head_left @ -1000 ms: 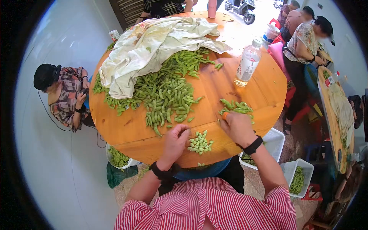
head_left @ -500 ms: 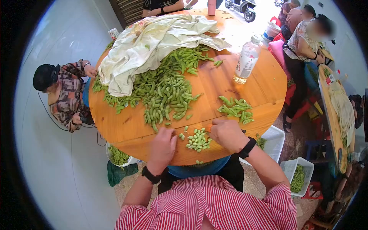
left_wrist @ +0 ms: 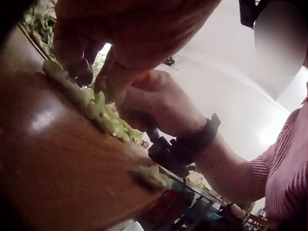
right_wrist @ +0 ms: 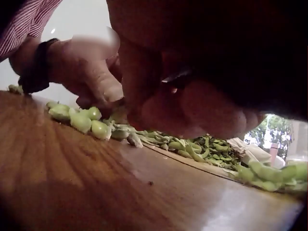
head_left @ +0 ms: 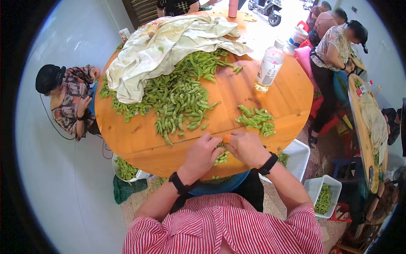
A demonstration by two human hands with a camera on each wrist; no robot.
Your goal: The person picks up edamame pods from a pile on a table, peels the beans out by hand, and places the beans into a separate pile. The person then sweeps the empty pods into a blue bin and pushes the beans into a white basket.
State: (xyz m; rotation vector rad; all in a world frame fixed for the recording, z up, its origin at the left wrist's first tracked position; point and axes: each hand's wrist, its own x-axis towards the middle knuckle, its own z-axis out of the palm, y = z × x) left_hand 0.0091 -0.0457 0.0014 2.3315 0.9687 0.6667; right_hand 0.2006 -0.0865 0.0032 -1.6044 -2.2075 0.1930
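Fingers (head_left: 216, 143) of both hands curled together over shelled beans (head_left: 220, 157), grip hidden; pile half-covered.

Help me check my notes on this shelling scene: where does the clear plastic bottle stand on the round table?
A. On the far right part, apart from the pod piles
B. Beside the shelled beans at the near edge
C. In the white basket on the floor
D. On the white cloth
A: the bottle stands upright on bare wood of the round table at its far right, clear of the big pod heap and the small pod pile.
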